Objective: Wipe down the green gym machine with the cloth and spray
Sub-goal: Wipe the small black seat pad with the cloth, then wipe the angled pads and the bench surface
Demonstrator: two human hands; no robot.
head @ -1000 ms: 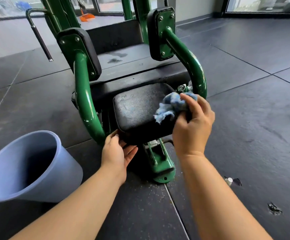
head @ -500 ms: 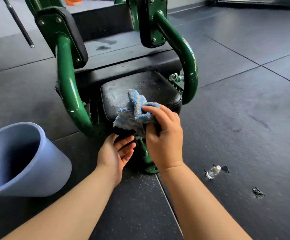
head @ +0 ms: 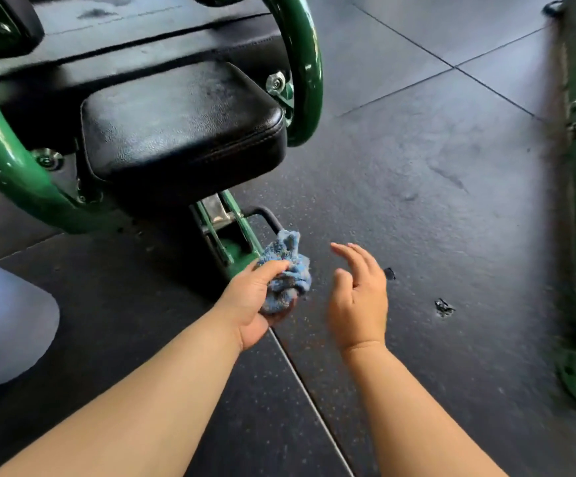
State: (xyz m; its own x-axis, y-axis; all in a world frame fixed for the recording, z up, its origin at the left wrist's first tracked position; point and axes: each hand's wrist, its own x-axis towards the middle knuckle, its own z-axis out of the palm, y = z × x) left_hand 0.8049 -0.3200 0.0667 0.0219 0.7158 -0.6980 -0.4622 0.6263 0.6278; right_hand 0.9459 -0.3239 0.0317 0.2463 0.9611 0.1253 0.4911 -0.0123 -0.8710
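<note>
Cloth (head: 285, 274), soft and light, is bunching in the clamped left hand (head: 255, 301); right hand (head: 357, 297), at three o'clock, is hanging apart, empty.

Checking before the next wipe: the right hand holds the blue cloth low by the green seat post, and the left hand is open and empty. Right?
Not quite. The head view shows the left hand holding the cloth by the seat post; the right hand is the open, empty one.
</note>
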